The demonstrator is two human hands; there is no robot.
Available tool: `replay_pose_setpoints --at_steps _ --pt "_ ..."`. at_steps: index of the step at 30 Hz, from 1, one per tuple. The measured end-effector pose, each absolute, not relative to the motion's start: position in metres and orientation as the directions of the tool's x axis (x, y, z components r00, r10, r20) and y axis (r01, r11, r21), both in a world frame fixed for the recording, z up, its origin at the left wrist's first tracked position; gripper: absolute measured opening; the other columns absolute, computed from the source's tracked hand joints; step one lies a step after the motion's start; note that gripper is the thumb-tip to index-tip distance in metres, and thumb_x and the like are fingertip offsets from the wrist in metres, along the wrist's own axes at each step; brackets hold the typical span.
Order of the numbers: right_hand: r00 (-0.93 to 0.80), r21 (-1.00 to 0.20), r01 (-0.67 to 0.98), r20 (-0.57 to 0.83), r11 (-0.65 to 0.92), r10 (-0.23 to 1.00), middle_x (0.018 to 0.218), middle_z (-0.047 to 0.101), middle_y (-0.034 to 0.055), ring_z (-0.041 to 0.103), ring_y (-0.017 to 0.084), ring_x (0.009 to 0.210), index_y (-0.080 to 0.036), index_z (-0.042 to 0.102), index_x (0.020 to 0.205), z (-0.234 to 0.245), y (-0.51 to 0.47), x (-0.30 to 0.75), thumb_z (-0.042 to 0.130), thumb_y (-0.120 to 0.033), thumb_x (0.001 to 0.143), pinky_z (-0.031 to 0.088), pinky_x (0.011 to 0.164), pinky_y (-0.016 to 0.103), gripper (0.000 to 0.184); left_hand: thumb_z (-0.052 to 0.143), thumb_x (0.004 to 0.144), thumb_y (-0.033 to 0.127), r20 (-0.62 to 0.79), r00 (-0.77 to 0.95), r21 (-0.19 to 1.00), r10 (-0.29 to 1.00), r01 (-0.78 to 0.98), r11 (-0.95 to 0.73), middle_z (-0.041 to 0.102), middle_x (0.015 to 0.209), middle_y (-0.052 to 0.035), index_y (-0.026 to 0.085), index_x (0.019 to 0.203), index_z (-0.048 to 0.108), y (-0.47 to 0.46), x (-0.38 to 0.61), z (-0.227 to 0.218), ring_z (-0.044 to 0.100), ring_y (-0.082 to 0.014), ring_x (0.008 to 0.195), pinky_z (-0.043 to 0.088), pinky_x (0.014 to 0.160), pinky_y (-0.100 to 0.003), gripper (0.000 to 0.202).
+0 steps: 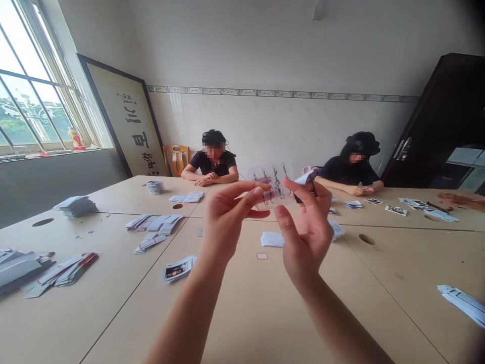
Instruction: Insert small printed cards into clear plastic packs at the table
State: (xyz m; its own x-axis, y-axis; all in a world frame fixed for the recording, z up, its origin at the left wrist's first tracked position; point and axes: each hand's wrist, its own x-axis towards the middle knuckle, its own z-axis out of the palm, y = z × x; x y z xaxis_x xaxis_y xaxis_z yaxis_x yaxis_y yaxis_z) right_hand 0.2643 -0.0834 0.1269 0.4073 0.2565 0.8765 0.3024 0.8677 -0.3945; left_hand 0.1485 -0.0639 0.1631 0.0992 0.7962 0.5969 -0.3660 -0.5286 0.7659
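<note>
My left hand pinches the left side of a clear plastic bag between thumb and fingers, raised above the table. Small dark metal pieces that look like fishing snap swivels show through the plastic. On the other side, my right hand has its index finger at the bag's right edge and its thumb apart. A dark printed card with a white side sits among the right hand's fingers, partly hidden by them. Below the hands, a white stack of cards and a small red-bordered label lie on the table.
The wooden table carries stacks of printed cards and white packets at left, more cards at right. Cable holes pierce the top. Two people sit across.
</note>
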Motion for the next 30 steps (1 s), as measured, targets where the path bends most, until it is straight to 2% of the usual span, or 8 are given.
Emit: replay_pose_setpoints --at_steps 6,14,20,27,30 --pt "0.461 -0.472 0.260 0.827 0.842 0.322 0.124 0.052 0.0046 0.055 0.026 0.126 -0.032 0.072 0.117 0.133 -0.082 0.272 0.073 -0.031 0.086 0.043 0.111 0.052 0.031 0.078 0.083 0.040 0.588 0.159 0.789 0.793 -0.327 -0.520 0.078 0.090 -0.0062 0.021 0.087 0.081 -0.067 0.150 0.163 0.075 -0.0178 0.086 0.067 0.061 -0.022 0.020" --pt "0.479 -0.504 0.343 0.820 0.793 0.315 0.128 0.053 0.0060 0.052 0.029 0.131 -0.031 0.070 0.120 0.134 -0.083 0.276 0.078 -0.041 0.082 0.043 0.110 0.053 0.039 0.086 0.076 0.032 0.616 0.159 0.777 0.771 -0.284 -0.562 0.078 0.086 -0.0036 0.021 0.086 0.079 -0.076 0.154 0.165 0.076 -0.0164 0.079 0.066 0.064 -0.020 0.016" --pt "0.452 -0.501 0.367 0.833 0.784 0.320 0.127 0.052 0.0053 0.052 0.028 0.129 -0.034 0.067 0.122 0.132 -0.079 0.277 0.080 -0.043 0.081 0.044 0.108 0.052 0.045 0.090 0.069 0.030 0.643 0.089 0.751 0.760 -0.266 -0.604 0.074 0.073 -0.0014 0.020 0.075 0.077 -0.077 0.157 0.164 0.073 -0.0153 0.067 0.065 0.059 -0.022 0.018" --pt "0.449 -0.452 0.432 0.858 0.780 0.249 0.133 0.050 0.0088 0.050 0.031 0.128 -0.032 0.061 0.127 0.131 -0.075 0.281 0.080 -0.044 0.077 0.047 0.100 0.050 0.055 0.088 0.071 0.033 0.522 0.154 0.820 0.839 -0.359 -0.445 0.073 0.074 -0.0023 0.020 0.073 0.077 -0.073 0.159 0.161 0.072 -0.0149 0.072 0.063 0.058 -0.020 0.017" --pt "0.461 -0.451 0.434 0.855 0.780 0.239 0.133 0.050 0.0085 0.050 0.031 0.127 -0.031 0.061 0.125 0.133 -0.075 0.282 0.080 -0.042 0.075 0.046 0.099 0.050 0.055 0.087 0.072 0.033 0.491 0.190 0.837 0.850 -0.376 -0.399 0.071 0.074 -0.0025 0.019 0.072 0.077 -0.070 0.160 0.161 0.070 -0.0130 0.072 0.062 0.056 -0.017 0.017"
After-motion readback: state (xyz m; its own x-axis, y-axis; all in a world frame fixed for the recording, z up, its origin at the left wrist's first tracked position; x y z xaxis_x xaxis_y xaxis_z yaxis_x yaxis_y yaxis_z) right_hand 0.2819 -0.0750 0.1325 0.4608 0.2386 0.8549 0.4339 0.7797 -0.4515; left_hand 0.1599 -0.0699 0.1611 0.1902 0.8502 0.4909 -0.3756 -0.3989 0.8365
